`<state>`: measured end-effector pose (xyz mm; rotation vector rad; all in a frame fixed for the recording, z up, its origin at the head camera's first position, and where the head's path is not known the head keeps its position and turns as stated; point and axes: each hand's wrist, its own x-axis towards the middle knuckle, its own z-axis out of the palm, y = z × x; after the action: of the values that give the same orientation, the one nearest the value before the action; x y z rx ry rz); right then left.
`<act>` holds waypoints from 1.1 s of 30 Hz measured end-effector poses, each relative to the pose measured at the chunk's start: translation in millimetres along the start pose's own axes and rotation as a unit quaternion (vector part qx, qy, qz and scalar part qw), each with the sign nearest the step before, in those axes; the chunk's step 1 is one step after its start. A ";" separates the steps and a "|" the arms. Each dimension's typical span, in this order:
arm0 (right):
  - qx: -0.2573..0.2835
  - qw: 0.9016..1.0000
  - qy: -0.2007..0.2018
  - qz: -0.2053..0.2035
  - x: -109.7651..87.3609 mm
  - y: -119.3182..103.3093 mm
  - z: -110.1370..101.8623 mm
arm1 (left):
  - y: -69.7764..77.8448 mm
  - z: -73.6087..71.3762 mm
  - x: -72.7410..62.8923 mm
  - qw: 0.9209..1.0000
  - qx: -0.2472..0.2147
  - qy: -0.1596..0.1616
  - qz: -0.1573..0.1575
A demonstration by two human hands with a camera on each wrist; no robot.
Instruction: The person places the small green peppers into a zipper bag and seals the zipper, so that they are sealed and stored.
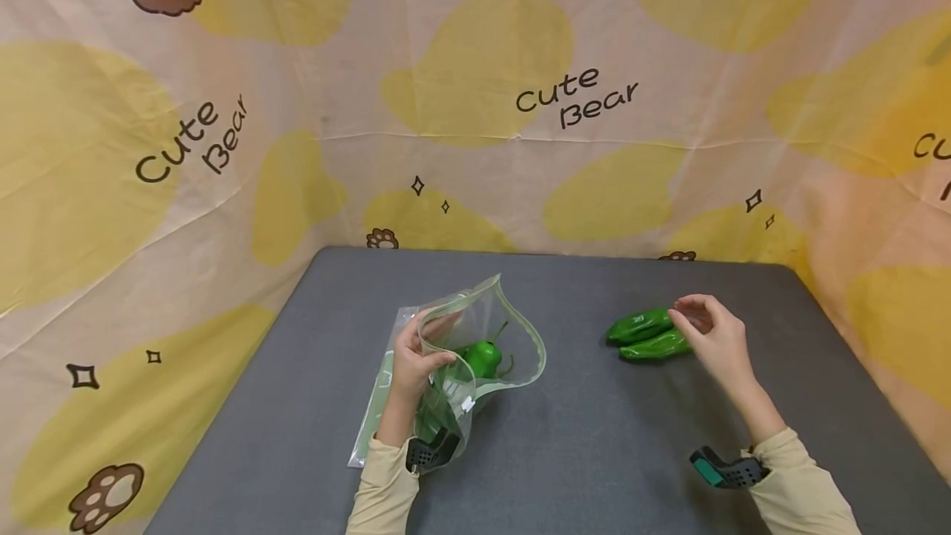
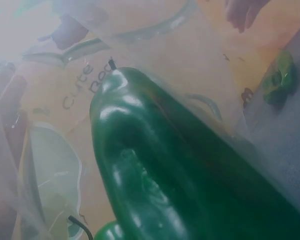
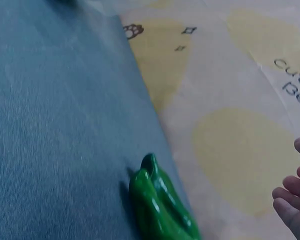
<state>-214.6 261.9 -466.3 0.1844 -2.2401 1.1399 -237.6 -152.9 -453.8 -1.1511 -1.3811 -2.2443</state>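
My left hand [image 1: 412, 362] holds a clear zip bag [image 1: 520, 316] by its rim, its mouth spread wide. Inside sit several green peppers [image 1: 483, 358] with thin stems; one pepper [image 2: 150, 165] fills much of the left wrist view through the plastic. Over to the right, two long green peppers [image 1: 641, 325] lie side by side on the table. Just above their right ends hovers my right hand [image 1: 716, 341], thumb and fingers bent but apart. In the right wrist view its fingers [image 3: 295, 192] hold nothing, and the peppers [image 3: 160, 200] lie below.
A flat clear bag with green print [image 1: 375, 415] lies under and left of the held bag. The grey table [image 1: 565, 452] ends at a patterned cloth [image 1: 475, 106] at the back and sides. Each wrist wears a dark camera band [image 1: 731, 469].
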 end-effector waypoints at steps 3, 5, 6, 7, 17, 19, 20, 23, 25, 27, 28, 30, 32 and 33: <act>-0.006 1.000 0.005 0.013 -0.3 -9.9 -2.7 | 0.5 -0.1 0.4 1.000 0.007 0.002 0.001; 0.011 1.000 0.014 0.013 -0.2 13.9 -0.3 | 0.6 -0.3 0.5 1.000 0.006 0.000 0.005; 0.019 1.000 0.017 0.012 0.0 28.3 1.2 | 0.8 -0.4 0.6 1.000 0.006 -0.001 0.006; 0.023 1.000 0.014 0.011 0.1 43.4 2.0 | 1.1 -0.3 0.5 1.000 0.008 -0.001 0.004; 0.060 0.998 0.005 0.034 4.8 86.0 2.8 | 1.1 0.3 2.9 1.000 -0.003 -0.009 0.000; 0.062 0.997 0.006 0.041 6.9 88.2 1.7 | 1.2 0.6 3.1 1.000 0.001 -0.007 -0.002; 0.062 0.997 0.005 0.045 7.7 89.8 1.0 | 1.3 0.7 3.2 1.000 0.003 -0.006 -0.002; 0.060 0.996 0.002 0.064 7.8 92.5 -1.3 | 1.4 0.7 2.9 1.000 0.006 -0.004 0.000; 0.062 0.995 -0.002 0.078 5.8 88.9 -2.4 | 1.3 0.4 2.5 1.000 0.005 -0.003 0.002; 0.068 0.994 -0.010 0.088 3.8 79.8 -3.6 | 1.2 0.3 2.1 1.000 0.005 -0.003 0.003; 0.073 0.993 -0.013 0.092 2.9 73.9 -4.0 | 1.1 0.3 1.8 1.000 0.006 -0.002 0.002; 0.080 0.992 -0.024 0.091 1.3 59.9 -5.5 | 0.9 0.4 1.4 1.000 0.007 -0.002 0.004; 0.092 0.991 -0.032 0.096 -0.4 47.6 -6.6 | 0.8 0.6 0.7 1.000 0.011 0.000 0.003; 0.093 0.990 -0.036 0.096 -1.4 42.6 -7.0 | 0.7 0.6 0.5 1.000 0.009 -0.001 0.005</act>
<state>-226.5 293.5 -493.2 0.0876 -2.2512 1.4695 -237.2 -152.7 -452.9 -1.1519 -1.3913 -2.2200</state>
